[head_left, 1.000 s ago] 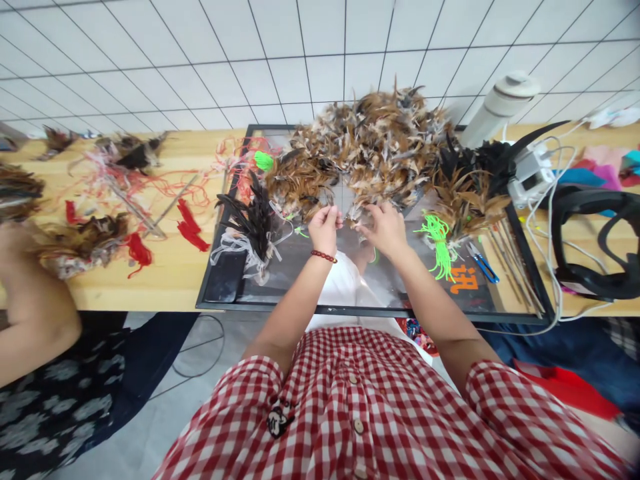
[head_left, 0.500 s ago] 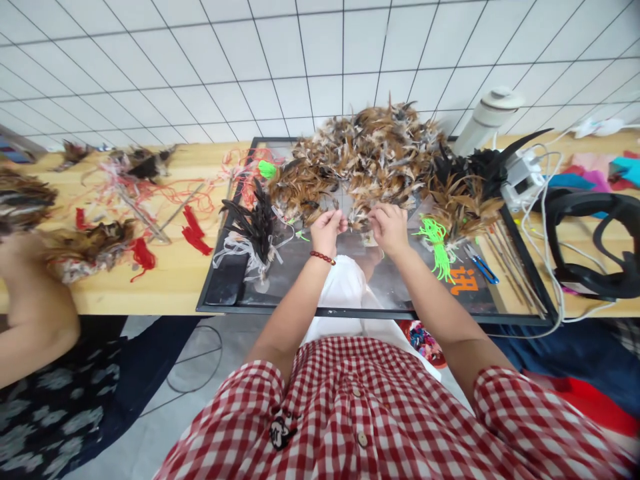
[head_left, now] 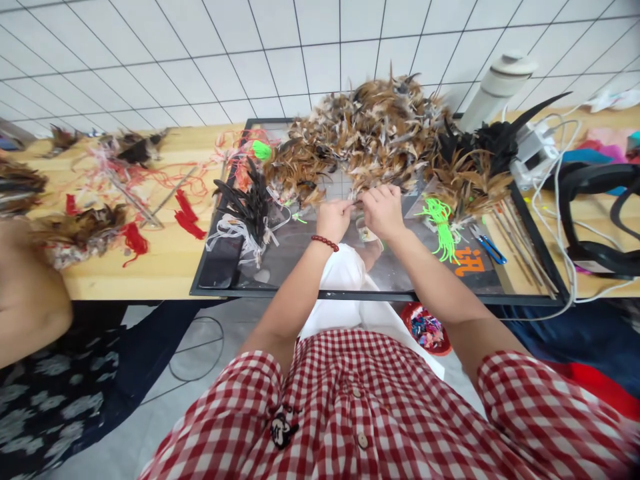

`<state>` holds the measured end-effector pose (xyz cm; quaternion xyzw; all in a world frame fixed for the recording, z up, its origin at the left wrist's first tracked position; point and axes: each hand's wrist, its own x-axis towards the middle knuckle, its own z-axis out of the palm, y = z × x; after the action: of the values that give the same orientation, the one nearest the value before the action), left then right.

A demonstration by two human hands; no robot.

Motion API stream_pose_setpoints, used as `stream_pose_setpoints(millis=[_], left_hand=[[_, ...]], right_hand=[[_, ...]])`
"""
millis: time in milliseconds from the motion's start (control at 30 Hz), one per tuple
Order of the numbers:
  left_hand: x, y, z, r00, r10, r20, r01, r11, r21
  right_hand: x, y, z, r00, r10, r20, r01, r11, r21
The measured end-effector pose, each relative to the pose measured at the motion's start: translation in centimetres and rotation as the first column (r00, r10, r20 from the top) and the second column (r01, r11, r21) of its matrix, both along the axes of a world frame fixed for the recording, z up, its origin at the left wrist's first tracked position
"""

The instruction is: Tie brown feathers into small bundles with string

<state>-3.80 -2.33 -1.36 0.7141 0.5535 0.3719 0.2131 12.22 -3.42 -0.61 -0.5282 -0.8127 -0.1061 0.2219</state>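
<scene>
A big heap of brown feathers [head_left: 380, 130] lies at the far side of a black-framed glossy board [head_left: 280, 292] on the wooden table. My left hand [head_left: 334, 219] and my right hand [head_left: 383, 210] meet at the heap's near edge, fingers pinched together on a few small feathers between them. A red bead bracelet is on my left wrist. A bundle of black feathers [head_left: 250, 203] with white ribbon lies left of my hands. Neon green cords [head_left: 439, 225] lie to the right.
Blue-handled scissors [head_left: 487, 247] and thin sticks [head_left: 525, 250] lie on the board's right side. A white device with cables [head_left: 537, 157] and a black headset [head_left: 600, 193] sit further right. Another person's arm [head_left: 27, 300] is at the left, near red threads [head_left: 187, 220] and feathers.
My two hands have come closer together and moved a little further toward the feather heap; they now touch at the fingertips.
</scene>
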Motion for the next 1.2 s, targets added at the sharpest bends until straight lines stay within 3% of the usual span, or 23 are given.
stream_pose_setpoints(millis=[100,167,233,300,367,433,567,667,800,867,933,1000,1100,1200], left_hand=[[-0.3,0.2,0.4,1.0,0.024,-0.001,-0.024,1.0,-0.011],[-0.6,0.6,0.6,0.977,0.119,0.177,-0.1,0.989,-0.109],[-0.7,1.1,1.0,0.863,0.273,0.425,-0.158,0.945,-0.286],[-0.8,1.4,1.6,0.684,0.385,0.619,-0.122,0.898,-0.423],[-0.7,1.3,2.3,0.55,0.41,0.727,-0.035,0.881,-0.471],[-0.6,0.8,3.0,0.502,0.396,0.769,0.047,0.875,-0.481],[-0.2,-0.1,3.7,0.571,0.281,0.771,0.175,0.877,-0.449],[0.2,-0.5,3.5,0.633,0.201,0.747,0.233,0.871,-0.432],[0.4,-0.5,3.3,0.63,0.224,0.743,0.244,0.852,-0.464],[0.3,-0.4,3.4,0.608,0.271,0.746,0.22,0.846,-0.486],[0.3,-0.5,3.5,0.596,0.299,0.745,0.195,0.846,-0.496],[0.3,-0.6,3.6,0.604,0.294,0.741,0.189,0.85,-0.492],[0.6,-0.8,3.5,0.645,0.263,0.718,0.2,0.848,-0.49],[1.0,-0.9,3.1,0.71,0.235,0.664,0.18,0.851,-0.493]], right_hand=[[0.7,0.4,-0.2,0.999,0.015,-0.03,-0.015,1.0,-0.01],[1.6,0.8,-0.4,0.994,-0.056,-0.095,0.054,0.998,-0.023],[2.5,1.2,-0.6,0.968,-0.168,-0.184,0.164,0.986,-0.037],[3.0,1.3,-0.6,0.939,-0.228,-0.257,0.223,0.974,-0.05],[2.9,1.1,-0.5,0.938,-0.196,-0.286,0.186,0.981,-0.061],[2.2,0.7,-0.4,0.948,-0.112,-0.297,0.092,0.993,-0.079],[0.3,0.4,-0.7,0.911,0.025,-0.412,-0.075,0.991,-0.106],[-0.1,0.9,-1.0,0.845,0.099,-0.525,-0.145,0.988,-0.046],[0.9,1.4,-0.6,0.759,0.151,-0.633,-0.206,0.978,-0.014],[1.5,1.1,-0.1,0.821,0.13,-0.556,-0.189,0.981,-0.05],[1.9,0.6,0.4,0.931,0.08,-0.356,-0.111,0.992,-0.066],[1.8,0.1,0.8,0.99,0.033,-0.136,-0.04,0.998,-0.05],[1.4,-0.3,1.1,0.999,0.014,0.031,-0.013,1.0,-0.026],[1.0,-0.3,1.1,0.998,0.024,0.06,-0.023,1.0,-0.021]])
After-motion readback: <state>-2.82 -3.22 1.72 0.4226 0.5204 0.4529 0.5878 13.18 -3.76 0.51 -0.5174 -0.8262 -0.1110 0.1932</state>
